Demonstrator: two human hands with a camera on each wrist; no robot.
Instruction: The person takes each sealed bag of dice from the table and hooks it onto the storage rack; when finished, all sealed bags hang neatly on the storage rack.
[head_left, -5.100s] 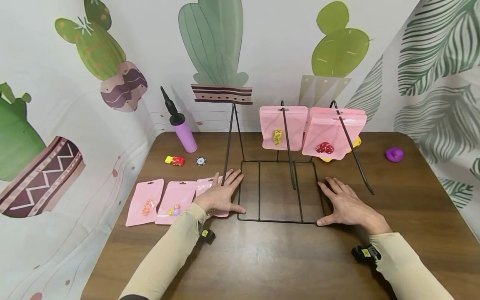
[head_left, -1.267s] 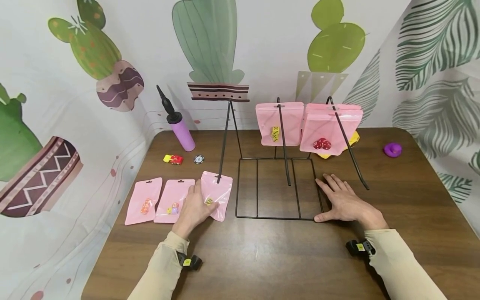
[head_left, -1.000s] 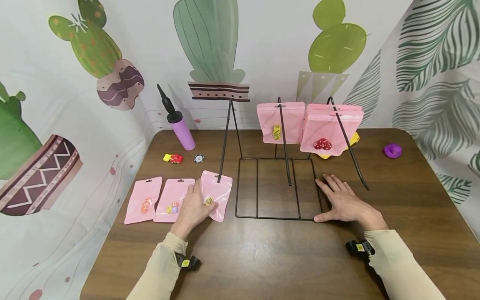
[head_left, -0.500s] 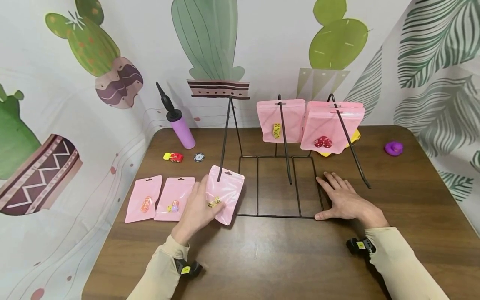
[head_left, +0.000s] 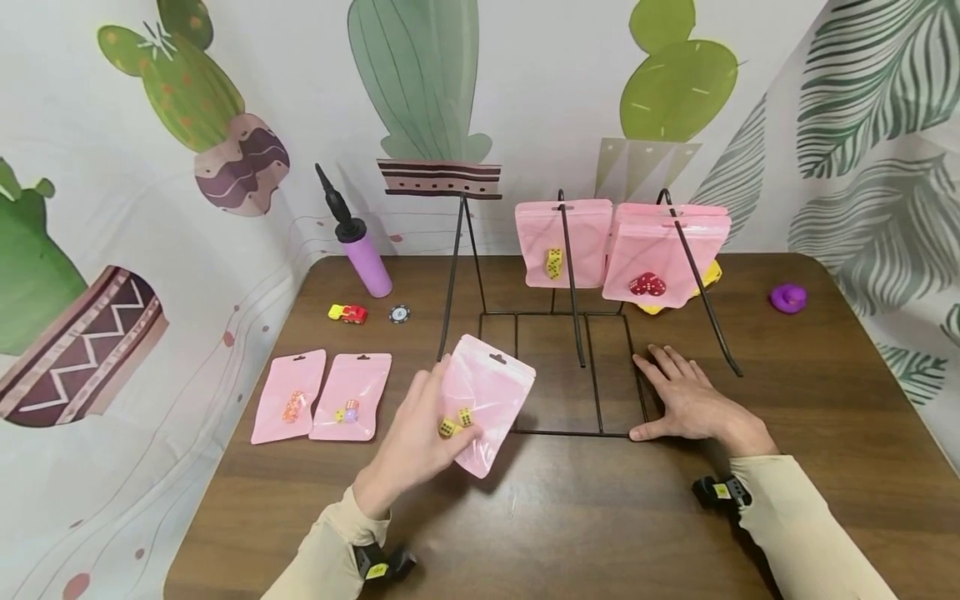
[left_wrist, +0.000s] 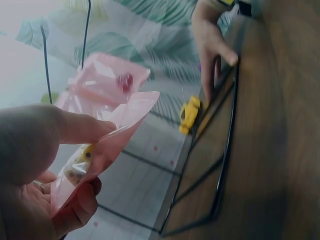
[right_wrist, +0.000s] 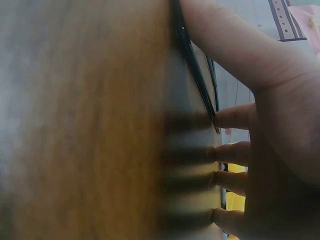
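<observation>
My left hand [head_left: 412,437] pinches a pink zip bag [head_left: 491,396] with yellow dice inside, thumb on its front. The bag is raised and tilted in front of the black wire display rack [head_left: 555,434]. In the left wrist view the fingers curl behind the bag [left_wrist: 125,120]. My right hand [head_left: 690,404] rests spread on the table, thumb and forefinger against the right side of the rack's base. On the rack, a pink bag with yellow dice [head_left: 532,242] hangs from the middle hook, and several pink bags [head_left: 637,258], red dice in front, hang from the right hook. The left hook [head_left: 452,287] bears nothing.
Two pink dice bags, one orange [head_left: 288,396] and one mixed [head_left: 351,397], lie at the left of the table. Behind them are a toy car [head_left: 347,314], a poker chip [head_left: 400,313] and a purple hand pump [head_left: 366,262]. A purple rubber duck [head_left: 788,298] sits far right.
My left hand has left the rack's base, taken the nearest bag from the table, lifted it and brought it rightward, tilting it. My right hand stays at the rack.
</observation>
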